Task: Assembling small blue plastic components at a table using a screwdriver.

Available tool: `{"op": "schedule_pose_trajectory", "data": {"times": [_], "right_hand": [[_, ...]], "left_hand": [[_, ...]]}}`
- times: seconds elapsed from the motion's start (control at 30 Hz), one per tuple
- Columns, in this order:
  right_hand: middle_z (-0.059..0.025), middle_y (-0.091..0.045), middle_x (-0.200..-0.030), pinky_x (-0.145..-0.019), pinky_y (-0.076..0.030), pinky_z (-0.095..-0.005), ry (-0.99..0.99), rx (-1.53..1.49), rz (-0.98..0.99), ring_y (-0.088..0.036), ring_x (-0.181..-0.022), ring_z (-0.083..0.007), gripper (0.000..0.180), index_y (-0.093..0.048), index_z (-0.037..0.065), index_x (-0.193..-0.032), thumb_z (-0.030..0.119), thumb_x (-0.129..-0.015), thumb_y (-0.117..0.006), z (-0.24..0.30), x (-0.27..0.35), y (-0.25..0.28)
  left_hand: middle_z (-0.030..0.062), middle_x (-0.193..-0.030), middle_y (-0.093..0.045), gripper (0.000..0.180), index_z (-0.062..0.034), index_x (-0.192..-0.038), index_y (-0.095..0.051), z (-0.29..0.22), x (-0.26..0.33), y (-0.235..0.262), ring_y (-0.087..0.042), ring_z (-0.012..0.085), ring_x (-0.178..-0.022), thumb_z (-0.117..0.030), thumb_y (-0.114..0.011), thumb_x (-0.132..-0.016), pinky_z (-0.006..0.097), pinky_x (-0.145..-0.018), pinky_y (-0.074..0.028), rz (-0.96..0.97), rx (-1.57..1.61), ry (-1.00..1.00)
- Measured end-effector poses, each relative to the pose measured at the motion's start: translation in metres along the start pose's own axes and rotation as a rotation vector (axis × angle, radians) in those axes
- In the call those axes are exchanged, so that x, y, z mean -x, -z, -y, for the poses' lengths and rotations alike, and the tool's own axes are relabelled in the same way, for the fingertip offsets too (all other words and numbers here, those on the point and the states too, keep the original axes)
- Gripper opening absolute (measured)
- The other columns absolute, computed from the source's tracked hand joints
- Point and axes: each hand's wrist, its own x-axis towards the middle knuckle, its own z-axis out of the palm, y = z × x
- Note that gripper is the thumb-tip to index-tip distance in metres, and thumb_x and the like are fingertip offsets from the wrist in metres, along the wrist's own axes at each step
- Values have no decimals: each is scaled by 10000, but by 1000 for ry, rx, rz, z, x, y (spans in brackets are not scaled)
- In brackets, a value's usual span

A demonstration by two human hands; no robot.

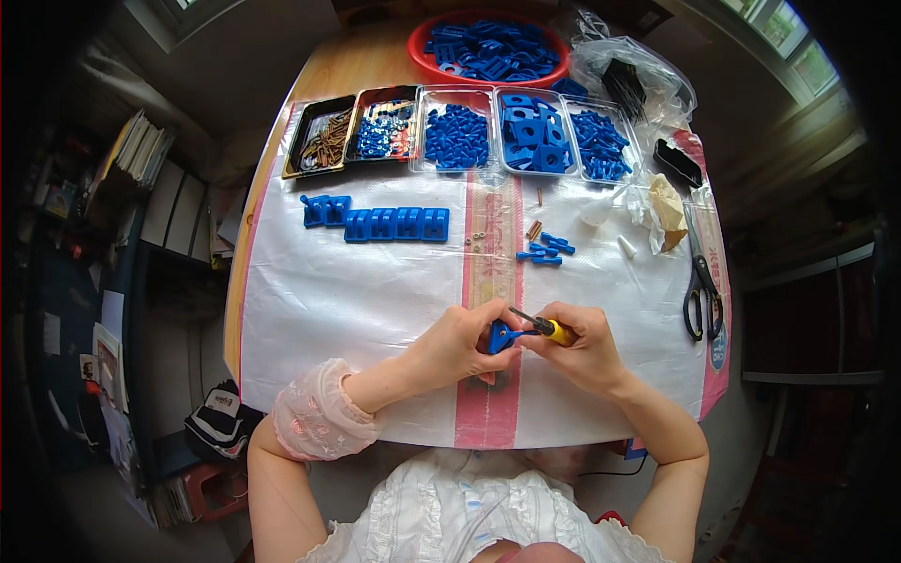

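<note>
Near the front middle of the table, my left hand (460, 340) is closed around a small blue plastic part (499, 336). My right hand (587, 349) grips a screwdriver (561, 332) with a yellow and black handle. Its dark shaft points up and left, toward the fingers of my left hand. A thin blue stem reaches from the part to the fingertips of my right hand. Beyond my hands lie several loose blue pieces (546, 250), a few brass-coloured screws (534, 230) and small nuts (477, 241). Blue blocks (396, 225) stand in a row to the left.
Trays of screws (326, 137), washers (386, 127), small blue parts (457, 136) and blue plates (537, 133) line the back. Behind them sits a red basin (417, 54). Black scissors (702, 298) and crumpled brown paper (667, 212) lie at the right.
</note>
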Motion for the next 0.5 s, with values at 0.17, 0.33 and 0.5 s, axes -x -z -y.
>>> {"op": "schedule_pose_trajectory", "data": {"times": [0.17,0.33,0.5], "right_hand": [[26,-447,-616,-509,-301,-263,20,13,4,-382,-579,-46,143,-715,11,-924,80,-860,-822,-4,1,0],[42,-463,-624,-510,-293,-259,8,-11,-3,-377,-581,-40,140,-713,9,-939,62,-860,-816,0,0,1],[17,-608,-765,-548,-338,-234,32,-76,-14,-442,-652,-23,207,-698,4,-1054,10,-869,-790,0,-1,-1]], "left_hand": [[64,-716,-689,289,-32,-1135,-584,-1,0,-2,-737,141,-634,-91,-758,-911,249,-548,-584,-4,-2,1],[59,-728,-691,285,-38,-1142,-575,1,-2,-2,-731,126,-660,-79,-746,-918,255,-582,-584,-8,-36,-49],[68,-833,-716,283,-33,-1154,-565,9,-5,-1,-717,96,-780,-50,-730,-925,261,-658,-593,-39,-129,-172]]}}
